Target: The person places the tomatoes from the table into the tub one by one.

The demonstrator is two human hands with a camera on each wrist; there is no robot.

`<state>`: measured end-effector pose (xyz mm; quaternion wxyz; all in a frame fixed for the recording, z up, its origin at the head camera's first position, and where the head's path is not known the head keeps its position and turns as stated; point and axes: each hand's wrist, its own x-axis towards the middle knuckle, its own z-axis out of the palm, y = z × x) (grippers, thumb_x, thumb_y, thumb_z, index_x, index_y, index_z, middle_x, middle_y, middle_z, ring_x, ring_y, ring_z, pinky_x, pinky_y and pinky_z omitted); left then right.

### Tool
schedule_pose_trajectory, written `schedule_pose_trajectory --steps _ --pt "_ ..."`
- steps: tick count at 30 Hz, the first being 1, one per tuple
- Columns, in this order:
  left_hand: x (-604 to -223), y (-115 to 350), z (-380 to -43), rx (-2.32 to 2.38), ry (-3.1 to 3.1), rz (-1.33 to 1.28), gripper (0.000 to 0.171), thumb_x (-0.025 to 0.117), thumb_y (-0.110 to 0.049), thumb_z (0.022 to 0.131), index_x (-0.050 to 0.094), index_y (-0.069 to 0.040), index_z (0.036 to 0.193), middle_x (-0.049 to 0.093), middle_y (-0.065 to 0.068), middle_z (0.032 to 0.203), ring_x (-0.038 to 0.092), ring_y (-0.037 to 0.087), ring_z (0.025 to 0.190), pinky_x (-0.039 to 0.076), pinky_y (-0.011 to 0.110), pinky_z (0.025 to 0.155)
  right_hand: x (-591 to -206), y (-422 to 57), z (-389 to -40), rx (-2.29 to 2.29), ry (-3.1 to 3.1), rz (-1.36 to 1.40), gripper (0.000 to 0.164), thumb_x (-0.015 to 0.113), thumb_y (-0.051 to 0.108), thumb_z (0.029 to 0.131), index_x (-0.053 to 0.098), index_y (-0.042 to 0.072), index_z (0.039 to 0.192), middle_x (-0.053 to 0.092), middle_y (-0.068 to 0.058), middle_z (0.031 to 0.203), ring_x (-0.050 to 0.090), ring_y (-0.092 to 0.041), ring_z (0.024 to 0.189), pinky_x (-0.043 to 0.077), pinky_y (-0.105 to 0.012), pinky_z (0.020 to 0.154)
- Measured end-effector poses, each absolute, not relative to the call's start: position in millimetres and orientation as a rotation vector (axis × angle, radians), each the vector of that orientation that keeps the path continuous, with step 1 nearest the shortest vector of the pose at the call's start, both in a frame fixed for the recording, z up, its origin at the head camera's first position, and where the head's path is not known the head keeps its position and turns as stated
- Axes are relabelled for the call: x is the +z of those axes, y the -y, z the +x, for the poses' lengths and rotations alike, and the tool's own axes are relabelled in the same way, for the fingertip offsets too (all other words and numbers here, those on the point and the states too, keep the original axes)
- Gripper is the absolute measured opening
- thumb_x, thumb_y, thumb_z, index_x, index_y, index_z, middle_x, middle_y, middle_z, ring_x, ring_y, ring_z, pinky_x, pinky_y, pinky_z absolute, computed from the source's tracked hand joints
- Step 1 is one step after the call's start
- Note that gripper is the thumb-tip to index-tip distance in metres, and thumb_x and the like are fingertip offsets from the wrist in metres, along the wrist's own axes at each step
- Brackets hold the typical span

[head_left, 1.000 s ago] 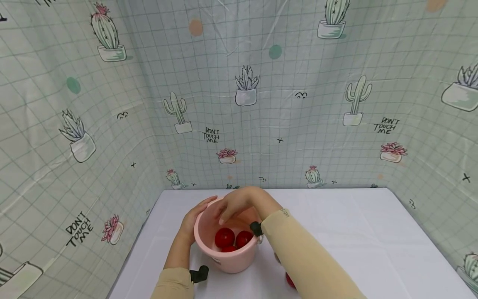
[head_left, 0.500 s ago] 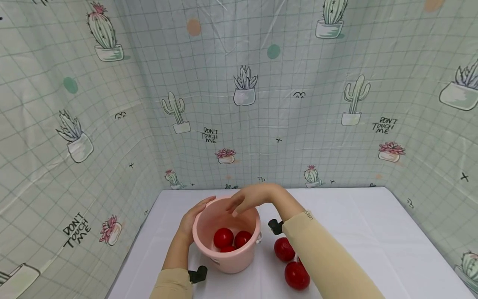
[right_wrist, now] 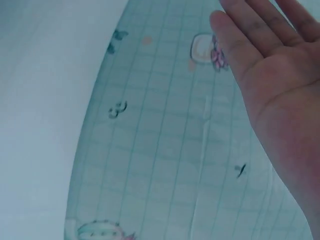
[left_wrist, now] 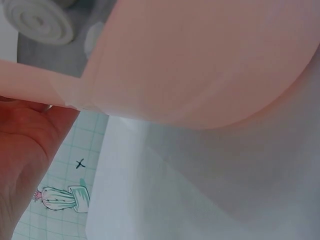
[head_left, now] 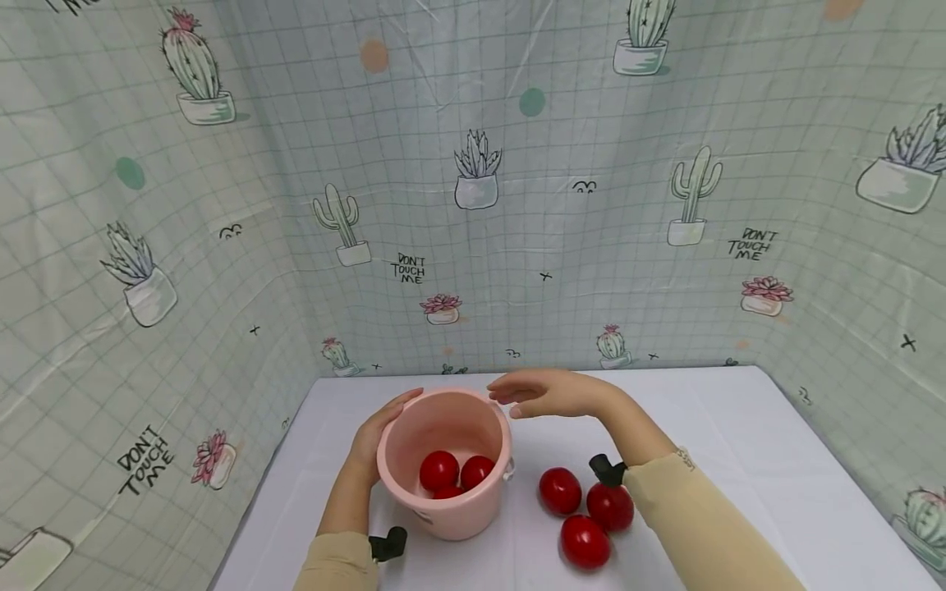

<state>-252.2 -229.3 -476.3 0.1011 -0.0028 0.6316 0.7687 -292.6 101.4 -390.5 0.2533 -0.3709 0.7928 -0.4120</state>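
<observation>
A pink bucket stands tilted slightly toward me in the head view, with three red apples at its bottom, one of them mostly hidden by the rim. My left hand holds the bucket's left side, fingers curved along the outside of the rim. In the left wrist view, the pink wall of the bucket covers part of the left hand. Just right of the rim, my right hand hovers with nothing in it. Its fingers extend loosely in the right wrist view, palm visible.
Three more red apples lie close together on the white table, right of the bucket and near the right forearm. A cloth printed with cacti hangs behind the table and along both sides.
My right hand has come up out of the bucket and moved right, beyond its rim. The apples on the table, earlier covered by the right sleeve, now show. The left hand keeps its hold.
</observation>
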Motion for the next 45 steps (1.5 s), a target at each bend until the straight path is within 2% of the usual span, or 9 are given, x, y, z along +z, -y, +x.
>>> schedule_pose_trajectory --steps 6,17,21,23,25,28,31,37,45 --pt "-478.0 231.4 -253.0 2.263 -1.874 -0.017 0.048 0.036 -0.036 0.102 0.048 -0.022 0.146 0.051 0.001 0.148 0.050 0.021 0.132 0.049 0.036 0.105 -415.2 -150.4 -277.1 -1.153 -2.276 -0.905 0.058 0.064 0.040 0.093 0.045 0.029 0.147 0.049 0.005 0.150 0.042 -0.024 0.143 0.039 -0.052 0.113" --pt "-477.7 230.1 -252.2 2.242 -1.910 0.021 0.050 0.035 -0.039 0.103 0.044 -0.020 0.149 0.049 0.003 0.150 0.051 0.020 0.130 0.050 0.034 0.102 -461.5 -206.8 -241.9 -1.064 -2.387 -0.801 0.072 0.067 0.043 0.089 0.036 0.034 0.152 0.038 0.000 0.158 0.034 -0.037 0.145 0.033 -0.067 0.109" --pt "-478.7 229.2 -251.9 2.238 -1.900 0.020 0.049 0.035 -0.037 0.103 0.045 -0.020 0.148 0.049 0.003 0.149 0.049 0.021 0.132 0.048 0.036 0.106 -484.2 -219.5 -230.0 -1.042 -2.331 -0.815 0.078 0.069 0.037 0.088 0.030 0.032 0.155 0.034 0.002 0.160 0.031 -0.016 0.147 0.031 -0.069 0.110" --pt "-478.8 228.9 -252.0 2.243 -1.893 0.013 0.049 0.035 -0.035 0.103 0.046 -0.020 0.148 0.049 0.003 0.149 0.049 0.022 0.133 0.047 0.037 0.107 -494.9 -223.3 -225.4 -1.048 -2.298 -0.802 0.082 0.070 0.036 0.086 0.028 0.031 0.156 0.032 0.002 0.161 0.030 -0.010 0.146 0.030 -0.070 0.110" --pt "-478.7 228.7 -252.1 2.250 -1.893 -0.001 0.048 0.035 -0.034 0.102 0.048 -0.020 0.146 0.050 0.004 0.148 0.049 0.022 0.132 0.047 0.038 0.106 -503.9 -224.7 -222.4 -1.065 -2.267 -0.780 0.087 0.072 0.037 0.084 0.026 0.029 0.157 0.029 -0.002 0.162 0.028 -0.015 0.147 0.030 -0.072 0.108" --pt "-477.6 228.7 -252.6 2.264 -1.898 -0.016 0.047 0.035 -0.033 0.102 0.049 -0.020 0.146 0.052 0.003 0.146 0.051 0.021 0.130 0.048 0.037 0.105 -512.8 -224.0 -219.5 -1.104 -2.223 -0.735 0.094 0.075 0.038 0.080 0.024 0.027 0.158 0.024 -0.010 0.163 0.023 -0.038 0.148 0.030 -0.075 0.105" --pt "-476.5 228.6 -252.7 2.262 -1.906 -0.010 0.048 0.034 -0.032 0.103 0.048 -0.019 0.146 0.052 0.002 0.146 0.051 0.021 0.130 0.048 0.035 0.105 -518.4 -223.2 -216.4 -1.111 -2.215 -0.691 0.096 0.078 0.035 0.077 0.026 0.026 0.157 0.026 -0.016 0.161 0.027 -0.048 0.143 0.036 -0.073 0.102" --pt "-476.0 227.9 -251.2 2.259 -1.899 -0.015 0.048 0.034 -0.032 0.103 0.049 -0.019 0.146 0.051 0.003 0.147 0.051 0.020 0.130 0.048 0.036 0.105 -524.5 -222.9 -212.1 -1.091 -2.216 -0.643 0.092 0.080 0.030 0.075 0.032 0.026 0.153 0.039 -0.015 0.152 0.045 -0.037 0.130 0.050 -0.056 0.096" --pt "-476.9 229.6 -251.7 2.253 -1.896 -0.005 0.049 0.034 -0.034 0.103 0.047 -0.020 0.147 0.051 0.003 0.147 0.050 0.021 0.131 0.048 0.039 0.106 -530.4 -222.7 -212.2 -1.130 -2.219 -0.627 0.091 0.081 0.027 0.075 0.033 0.027 0.153 0.040 -0.016 0.150 0.046 -0.037 0.128 0.053 -0.055 0.093"
